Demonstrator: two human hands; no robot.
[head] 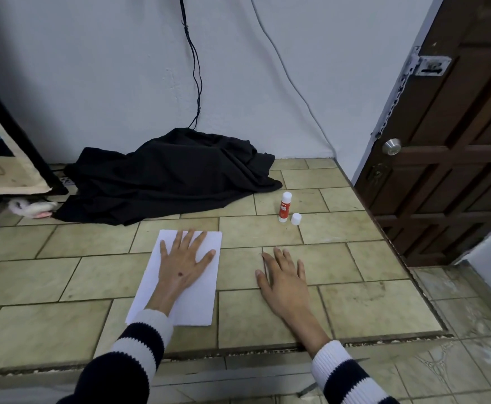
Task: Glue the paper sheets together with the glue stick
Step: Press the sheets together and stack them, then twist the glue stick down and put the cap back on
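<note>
White paper sheets [202, 304] lie stacked on the tiled floor, slightly left of centre. My left hand [184, 259] presses flat on top of them, fingers spread. My right hand [283, 282] rests flat on the bare tiles to the right of the paper, fingers apart, holding nothing. A red and white glue stick [285, 207] stands upright further back and to the right. Its white cap [296, 219] stands beside it on the floor. Both hands are well short of the glue stick.
A crumpled black cloth [168, 176] lies against the wall behind the paper. A dark wooden door [454, 141] stands at the right. A frame with fabric [2, 147] is at the left. The tiled platform has a front edge [238, 352] near my forearms.
</note>
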